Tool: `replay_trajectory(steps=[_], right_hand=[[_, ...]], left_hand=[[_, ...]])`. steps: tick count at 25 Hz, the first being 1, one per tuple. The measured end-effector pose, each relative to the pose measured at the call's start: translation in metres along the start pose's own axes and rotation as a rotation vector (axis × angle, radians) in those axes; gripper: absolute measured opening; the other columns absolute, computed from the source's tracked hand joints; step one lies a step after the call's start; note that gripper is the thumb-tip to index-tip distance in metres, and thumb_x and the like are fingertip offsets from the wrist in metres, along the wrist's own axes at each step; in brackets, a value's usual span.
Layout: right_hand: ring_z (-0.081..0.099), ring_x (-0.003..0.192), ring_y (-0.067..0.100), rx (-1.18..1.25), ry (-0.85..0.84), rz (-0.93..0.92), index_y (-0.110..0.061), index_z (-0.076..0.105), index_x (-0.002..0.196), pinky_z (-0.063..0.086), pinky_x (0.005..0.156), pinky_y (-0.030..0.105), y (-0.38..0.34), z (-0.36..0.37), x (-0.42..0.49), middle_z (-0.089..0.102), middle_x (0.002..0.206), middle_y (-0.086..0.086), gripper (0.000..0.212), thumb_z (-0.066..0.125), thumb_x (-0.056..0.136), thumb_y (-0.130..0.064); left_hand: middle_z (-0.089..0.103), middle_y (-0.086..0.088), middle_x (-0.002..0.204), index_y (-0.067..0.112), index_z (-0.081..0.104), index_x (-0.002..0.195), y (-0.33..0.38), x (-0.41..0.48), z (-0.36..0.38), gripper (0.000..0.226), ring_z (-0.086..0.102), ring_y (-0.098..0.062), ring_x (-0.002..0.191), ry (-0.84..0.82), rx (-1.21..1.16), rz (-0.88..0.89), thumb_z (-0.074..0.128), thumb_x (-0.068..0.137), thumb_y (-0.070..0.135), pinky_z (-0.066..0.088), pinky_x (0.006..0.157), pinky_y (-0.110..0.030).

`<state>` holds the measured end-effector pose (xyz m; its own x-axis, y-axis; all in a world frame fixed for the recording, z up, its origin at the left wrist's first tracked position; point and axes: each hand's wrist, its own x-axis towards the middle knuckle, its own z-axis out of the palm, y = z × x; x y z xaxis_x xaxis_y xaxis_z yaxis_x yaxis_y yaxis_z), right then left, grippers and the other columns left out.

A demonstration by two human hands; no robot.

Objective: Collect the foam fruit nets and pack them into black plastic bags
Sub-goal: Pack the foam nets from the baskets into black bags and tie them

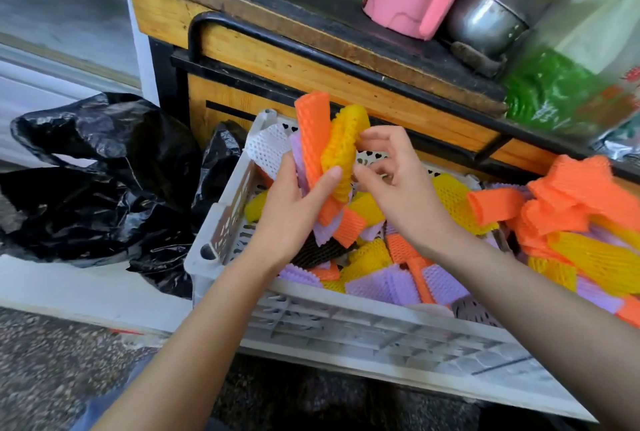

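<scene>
Speckled floor (52,361), wood counter (277,60) | crate (346,330) w/ nets (381,288) | L hand (294,209) grips bunch (313,139) | R hand (398,184) pinches yellow net (341,153)

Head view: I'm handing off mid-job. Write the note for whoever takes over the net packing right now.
Left hand: grips a bundle of nets (orange, yellow, purple, white) above the crate.
Right hand: pinches the yellow net in that bundle.
Loose nets lie in the crate, and a heap sits at its right end.
Black bag: left of the crate. Its contents are not visible.
Done: one bundle gathered.
Left: bag this bundle, then collect the rest.
</scene>
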<state>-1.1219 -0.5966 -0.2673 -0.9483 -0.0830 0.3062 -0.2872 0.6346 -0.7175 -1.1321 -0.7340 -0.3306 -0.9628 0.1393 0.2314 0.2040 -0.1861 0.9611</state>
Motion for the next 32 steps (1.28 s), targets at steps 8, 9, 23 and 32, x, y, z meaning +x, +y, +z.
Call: replay_trajectory(steps=[8, 9, 23, 32], right_hand=[[0.055, 0.114, 0.012, 0.230, -0.110, 0.280, -0.025, 0.038, 0.128, 0.048, 0.094, 0.029, -0.001, 0.011, 0.002, 0.047, 0.133, -0.002, 0.056, 0.069, 0.083, -0.013], [0.060, 0.108, 0.010, 0.302, -0.154, 0.293, -0.026, 0.039, 0.127, 0.051, 0.089, 0.026, -0.001, 0.012, 0.002, 0.051, 0.129, -0.004, 0.055, 0.068, 0.083, -0.010], [0.049, 0.120, 0.028, -0.468, -0.262, 0.524, -0.004, 0.040, 0.134, 0.038, 0.090, 0.029, 0.141, 0.061, 0.033, 0.050, 0.133, 0.015, 0.051, 0.058, 0.093, -0.026], [0.058, 0.074, 0.006, -0.010, -0.375, 0.424, -0.012, 0.060, 0.105, 0.046, 0.061, 0.010, 0.102, 0.026, 0.028, 0.063, 0.090, -0.001, 0.013, 0.056, 0.093, -0.016]], left_hand=[[0.063, 0.000, 0.118, 0.022, 0.046, 0.126, -0.009, 0.000, -0.006, 0.069, 0.061, -0.014, 0.109, -0.035, -0.089, -0.118, 0.067, 0.070, 0.056, 0.049, 0.095, -0.045], [0.064, 0.000, 0.116, 0.022, 0.047, 0.125, -0.009, 0.003, -0.007, 0.069, 0.063, -0.014, 0.106, 0.031, -0.063, -0.095, 0.067, 0.068, 0.056, 0.051, 0.093, -0.044], [0.058, 0.007, 0.094, 0.021, 0.044, 0.102, 0.000, 0.018, -0.039, 0.030, 0.058, -0.003, 0.083, 0.262, 0.131, 0.013, 0.068, 0.085, 0.026, 0.051, 0.072, -0.022], [0.059, 0.012, 0.090, 0.033, 0.046, 0.093, -0.001, 0.021, -0.042, 0.028, 0.060, 0.002, 0.079, 0.284, 0.081, -0.006, 0.071, 0.081, 0.028, 0.051, 0.070, -0.023]])
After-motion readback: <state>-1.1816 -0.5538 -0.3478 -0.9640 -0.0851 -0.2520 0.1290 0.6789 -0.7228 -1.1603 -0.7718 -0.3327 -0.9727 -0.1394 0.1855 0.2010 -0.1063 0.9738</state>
